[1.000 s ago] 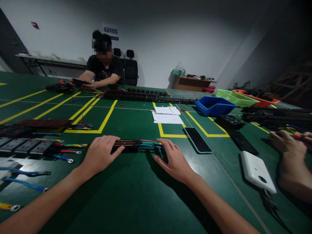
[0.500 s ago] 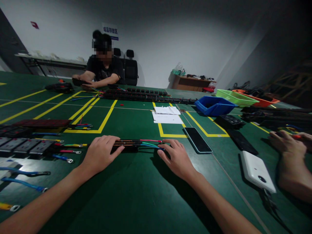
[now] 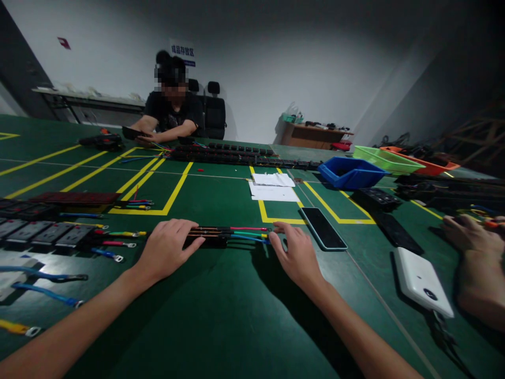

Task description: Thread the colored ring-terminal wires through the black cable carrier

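In the head view, my left hand is wrapped over a black socket strip on the green table, its exposed copper-coloured bars facing up. Much of the strip's left part is hidden under the palm. Red, green and blue wires run out of its right end towards my right hand. That hand has its thumb and fingers apart, at the wires' tips. Whether a fingertip touches a wire is hard to make out. More socket strips with lugged wires lie left of my left hand.
Right of my right hand lie a phone and a white device with a cable. Papers and a blue bin are farther back. A co-worker sits opposite; another person's hands work at the right edge.
My right hand has drawn slightly away from the wires, its fingers spreading, so the wire ends show more. My left hand stays on the socket strip. The view has shifted a little.
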`<action>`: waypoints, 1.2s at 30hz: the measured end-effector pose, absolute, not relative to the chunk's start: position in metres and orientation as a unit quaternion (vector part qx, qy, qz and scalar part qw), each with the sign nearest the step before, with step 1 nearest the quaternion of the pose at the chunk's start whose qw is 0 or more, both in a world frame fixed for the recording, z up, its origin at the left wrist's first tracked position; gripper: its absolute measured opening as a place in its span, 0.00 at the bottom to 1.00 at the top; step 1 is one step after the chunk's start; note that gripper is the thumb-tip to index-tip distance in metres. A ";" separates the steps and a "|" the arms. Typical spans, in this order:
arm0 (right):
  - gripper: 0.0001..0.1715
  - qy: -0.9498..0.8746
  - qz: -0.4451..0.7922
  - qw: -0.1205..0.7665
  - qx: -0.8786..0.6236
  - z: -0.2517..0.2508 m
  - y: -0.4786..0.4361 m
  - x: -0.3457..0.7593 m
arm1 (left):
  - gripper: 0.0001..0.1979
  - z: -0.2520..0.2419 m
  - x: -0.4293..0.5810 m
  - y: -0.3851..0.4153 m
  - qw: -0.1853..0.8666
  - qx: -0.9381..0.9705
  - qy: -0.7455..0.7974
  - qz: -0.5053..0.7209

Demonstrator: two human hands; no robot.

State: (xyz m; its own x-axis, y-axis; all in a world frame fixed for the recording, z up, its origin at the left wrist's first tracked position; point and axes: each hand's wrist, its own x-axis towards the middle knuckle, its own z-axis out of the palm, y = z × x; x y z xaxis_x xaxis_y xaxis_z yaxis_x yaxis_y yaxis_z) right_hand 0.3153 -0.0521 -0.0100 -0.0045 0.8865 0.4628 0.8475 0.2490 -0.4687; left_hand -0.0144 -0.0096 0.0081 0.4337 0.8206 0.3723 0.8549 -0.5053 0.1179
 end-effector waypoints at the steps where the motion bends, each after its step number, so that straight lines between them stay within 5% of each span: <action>1: 0.18 -0.710 0.053 0.349 -0.609 -0.011 -0.052 0.316 | 0.23 0.008 -0.014 -0.010 0.044 -0.847 -0.494 -0.195; 7: 0.22 -0.733 0.094 0.437 -0.512 0.000 -0.060 0.311 | 0.22 0.007 -0.014 -0.011 0.046 -0.849 -0.490 -0.193; 12: 0.32 -0.798 0.073 0.415 -0.431 0.013 -0.070 0.306 | 0.22 0.007 -0.013 -0.010 0.046 -0.849 -0.492 -0.189; 19: 0.15 -0.708 0.031 0.401 -0.581 0.003 -0.061 0.313 | 0.23 0.008 -0.014 -0.011 0.044 -0.846 -0.496 -0.190; 23: 0.16 -0.690 0.085 0.360 -0.622 0.000 -0.060 0.317 | 0.24 0.008 -0.014 -0.011 0.036 -0.845 -0.499 -0.188; 30: 0.22 -0.677 0.176 0.474 -0.535 0.005 -0.064 0.313 | 0.23 0.008 -0.013 -0.010 0.033 -0.843 -0.503 -0.189; 36: 0.26 -0.743 0.145 0.474 -0.450 0.014 -0.073 0.306 | 0.24 0.008 -0.014 -0.010 0.040 -0.844 -0.502 -0.183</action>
